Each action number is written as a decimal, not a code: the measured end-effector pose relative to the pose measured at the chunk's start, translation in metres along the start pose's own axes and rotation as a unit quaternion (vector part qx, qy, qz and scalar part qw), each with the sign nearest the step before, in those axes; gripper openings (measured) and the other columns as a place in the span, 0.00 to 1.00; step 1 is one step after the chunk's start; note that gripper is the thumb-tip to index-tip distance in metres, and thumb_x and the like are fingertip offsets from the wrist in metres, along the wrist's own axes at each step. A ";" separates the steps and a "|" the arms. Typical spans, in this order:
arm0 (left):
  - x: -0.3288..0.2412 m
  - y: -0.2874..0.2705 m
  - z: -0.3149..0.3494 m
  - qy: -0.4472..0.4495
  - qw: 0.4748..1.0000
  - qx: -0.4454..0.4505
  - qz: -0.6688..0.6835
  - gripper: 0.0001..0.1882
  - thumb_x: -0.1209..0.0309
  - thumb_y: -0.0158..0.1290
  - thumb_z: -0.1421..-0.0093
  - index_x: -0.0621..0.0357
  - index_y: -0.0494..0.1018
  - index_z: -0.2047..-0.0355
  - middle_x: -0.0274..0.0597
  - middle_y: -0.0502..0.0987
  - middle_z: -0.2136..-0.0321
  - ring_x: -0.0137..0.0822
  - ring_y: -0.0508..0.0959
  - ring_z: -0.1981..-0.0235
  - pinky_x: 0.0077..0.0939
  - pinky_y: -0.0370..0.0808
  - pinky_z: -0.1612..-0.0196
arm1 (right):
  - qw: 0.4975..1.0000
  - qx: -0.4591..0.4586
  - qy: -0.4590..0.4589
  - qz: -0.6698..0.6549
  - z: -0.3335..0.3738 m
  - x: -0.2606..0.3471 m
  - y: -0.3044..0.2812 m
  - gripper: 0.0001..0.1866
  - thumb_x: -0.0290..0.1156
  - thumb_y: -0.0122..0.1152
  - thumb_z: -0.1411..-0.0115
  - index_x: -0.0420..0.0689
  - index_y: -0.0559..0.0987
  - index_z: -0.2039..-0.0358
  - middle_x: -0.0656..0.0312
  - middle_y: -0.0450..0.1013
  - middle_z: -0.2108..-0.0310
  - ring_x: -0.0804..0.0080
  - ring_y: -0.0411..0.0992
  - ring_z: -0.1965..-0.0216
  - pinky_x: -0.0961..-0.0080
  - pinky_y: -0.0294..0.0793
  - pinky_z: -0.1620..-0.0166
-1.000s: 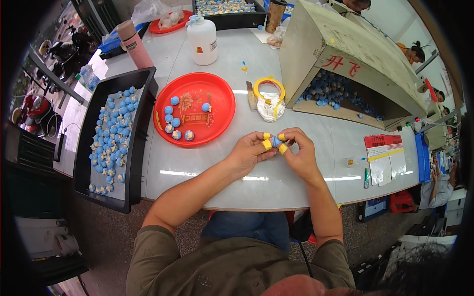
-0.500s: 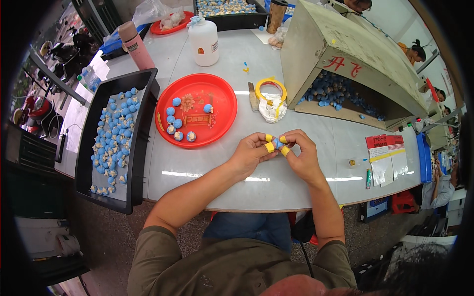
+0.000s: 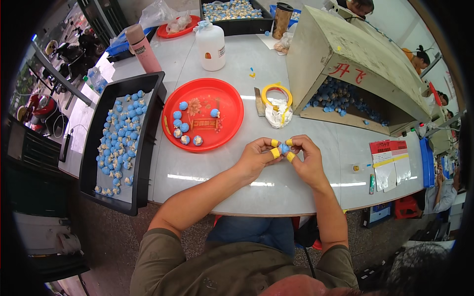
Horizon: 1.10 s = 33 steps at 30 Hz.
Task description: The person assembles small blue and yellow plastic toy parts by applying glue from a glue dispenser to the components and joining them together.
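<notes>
Between my fingertips, over the front of the table, is a small blue ball-like piece (image 3: 284,148). My left hand (image 3: 258,157) pinches it from the left, and my right hand (image 3: 307,159) from the right; both are closed on it. Yellow tape wraps the thumbs and forefingers of both hands. Fingers cover much of the piece, so its details are hidden. Left of my hands, a red round plate (image 3: 227,129) carries several blue balls (image 3: 183,127), some with cream-coloured tips. A black tray (image 3: 141,185) farther left holds many similar balls (image 3: 118,143).
Ahead lie a yellow tape roll (image 3: 265,93), crumpled white tissue (image 3: 277,118) and a flat metal strip (image 3: 259,101). A wooden box (image 3: 308,44) with blue pieces inside stands at right, beyond papers (image 3: 387,153) and a green lighter (image 3: 372,183). A white bottle (image 3: 211,49) and pink flask (image 3: 145,54) stand behind.
The whole view has shifted slightly, so things sit a little lower and farther right. My fingers have shifted a little around the blue piece, which now shows more of its rounded side.
</notes>
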<state>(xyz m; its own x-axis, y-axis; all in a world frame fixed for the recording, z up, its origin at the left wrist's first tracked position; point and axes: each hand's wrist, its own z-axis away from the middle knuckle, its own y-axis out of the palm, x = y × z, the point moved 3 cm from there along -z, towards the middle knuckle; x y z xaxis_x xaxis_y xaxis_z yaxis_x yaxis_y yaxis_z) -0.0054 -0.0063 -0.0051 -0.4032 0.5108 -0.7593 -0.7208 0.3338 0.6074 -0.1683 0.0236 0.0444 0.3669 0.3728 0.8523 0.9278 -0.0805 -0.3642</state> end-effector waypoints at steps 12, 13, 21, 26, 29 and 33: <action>-0.002 0.005 0.002 0.001 1.000 0.009 -0.009 0.11 0.75 0.55 0.38 0.62 0.71 0.56 0.42 0.76 0.57 0.33 0.78 0.56 0.25 0.77 0.50 | 1.000 0.016 -0.015 0.010 0.000 0.006 -0.005 0.12 0.13 0.60 0.52 0.35 0.76 0.65 0.57 0.74 0.64 0.70 0.71 0.67 0.76 0.72 0.60; -0.001 0.005 0.001 0.002 1.000 0.010 -0.016 0.11 0.75 0.55 0.37 0.62 0.71 0.55 0.42 0.76 0.57 0.33 0.78 0.56 0.25 0.77 0.50 | 0.999 0.023 -0.020 0.017 0.000 0.006 -0.005 0.12 0.14 0.61 0.51 0.35 0.76 0.65 0.57 0.74 0.65 0.70 0.70 0.67 0.77 0.72 0.61; -0.010 0.011 0.005 -0.064 0.997 0.008 -0.044 0.14 0.66 0.49 0.32 0.63 0.70 0.52 0.44 0.77 0.58 0.35 0.79 0.57 0.27 0.78 0.55 | 0.994 0.003 0.106 -0.020 -0.001 0.005 0.001 0.09 0.25 0.66 0.47 0.37 0.78 0.65 0.64 0.72 0.67 0.80 0.65 0.71 0.83 0.66 0.66; -0.015 0.005 0.011 -0.112 0.993 -0.021 -0.026 0.20 0.56 0.46 0.32 0.62 0.70 0.53 0.45 0.77 0.60 0.36 0.80 0.60 0.27 0.77 0.57 | 0.968 0.010 0.238 -0.081 0.001 -0.012 0.015 0.11 0.33 0.67 0.45 0.40 0.75 0.72 0.71 0.67 0.78 0.87 0.61 0.76 0.85 0.62 0.73; -0.004 0.009 0.005 -0.108 0.994 -0.008 -0.028 0.19 0.53 0.49 0.34 0.59 0.71 0.58 0.41 0.77 0.65 0.30 0.81 0.66 0.23 0.78 0.64 | 0.975 0.016 0.213 -0.059 0.009 -0.021 0.012 0.11 0.34 0.65 0.41 0.43 0.73 0.72 0.72 0.69 0.78 0.90 0.62 0.76 0.89 0.60 0.74; -0.005 0.004 0.001 -0.092 0.994 -0.043 -0.030 0.15 0.57 0.52 0.35 0.57 0.70 0.62 0.38 0.76 0.69 0.28 0.80 0.70 0.18 0.78 0.68 | 0.943 0.036 0.272 -0.186 0.003 0.001 0.014 0.15 0.40 0.59 0.36 0.44 0.72 0.74 0.72 0.67 0.80 0.88 0.61 0.80 0.87 0.57 0.78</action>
<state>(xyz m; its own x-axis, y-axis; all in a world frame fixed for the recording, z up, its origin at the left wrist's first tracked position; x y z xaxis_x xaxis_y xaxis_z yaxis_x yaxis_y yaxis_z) -0.0058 -0.0066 0.0014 -0.2548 0.6307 -0.7330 -0.7891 0.3025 0.5346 -0.1549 0.0259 0.0386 0.0152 -0.1684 0.9856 0.9994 0.0320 -0.0099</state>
